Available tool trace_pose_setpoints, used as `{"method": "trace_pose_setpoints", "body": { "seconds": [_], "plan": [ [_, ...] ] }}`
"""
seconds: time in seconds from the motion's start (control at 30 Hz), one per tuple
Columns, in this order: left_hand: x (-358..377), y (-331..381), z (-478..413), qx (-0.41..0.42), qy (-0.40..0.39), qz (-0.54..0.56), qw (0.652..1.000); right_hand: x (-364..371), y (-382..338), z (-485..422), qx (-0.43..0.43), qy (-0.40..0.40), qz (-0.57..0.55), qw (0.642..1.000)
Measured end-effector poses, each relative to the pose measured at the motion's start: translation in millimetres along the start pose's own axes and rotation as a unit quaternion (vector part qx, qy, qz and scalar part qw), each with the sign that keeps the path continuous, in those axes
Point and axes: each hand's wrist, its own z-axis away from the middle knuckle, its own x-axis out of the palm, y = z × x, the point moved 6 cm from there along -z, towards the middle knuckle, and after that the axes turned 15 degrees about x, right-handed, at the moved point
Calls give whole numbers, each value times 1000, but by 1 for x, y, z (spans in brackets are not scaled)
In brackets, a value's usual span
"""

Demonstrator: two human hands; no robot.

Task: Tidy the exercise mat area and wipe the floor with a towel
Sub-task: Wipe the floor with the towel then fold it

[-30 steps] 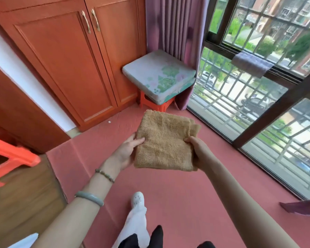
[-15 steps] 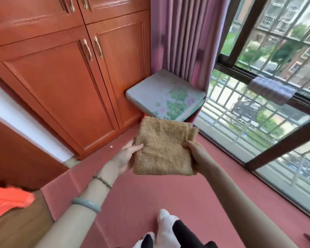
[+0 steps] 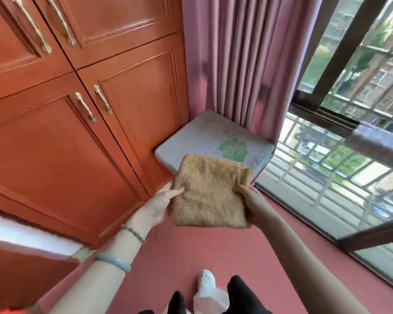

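A: Where is the towel?

B: In the air in front of the person, over the red floor, folded into a thick tan square. Its far edge overlaps the view of the cushion in the far corner.

A: Who has it?

B: Both hands. The left hand pinches the left edge, thumb on top and fingers underneath. The right hand has its grip closed on the right edge, near the loose folded corner.

A: What surrounds them?

B: Reddish wooden cabinet doors with brass handles on the left, a pink curtain hanging down behind the cushion, and a barred window on the right. The left wrist wears a bead bracelet and, nearer the elbow, a pale green bangle. A foot in a white shoe stands on the floor at the near edge.
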Motion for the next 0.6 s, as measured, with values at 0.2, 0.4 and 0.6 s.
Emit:
{"method": "trace_pose_setpoints", "body": {
  "seconds": [0.2,0.4,0.6],
  "plan": [
    [0,24,-94,-23,-8,2,1000,5,-65,-55,-1,20,-10,1000],
    [-1,35,-195,-55,-56,-20,997,-2,-101,-123,12,85,-39,996],
    [-17,39,-311,-86,-138,-103,981,3,-126,-198,9,145,-93,985]
  ]
}}
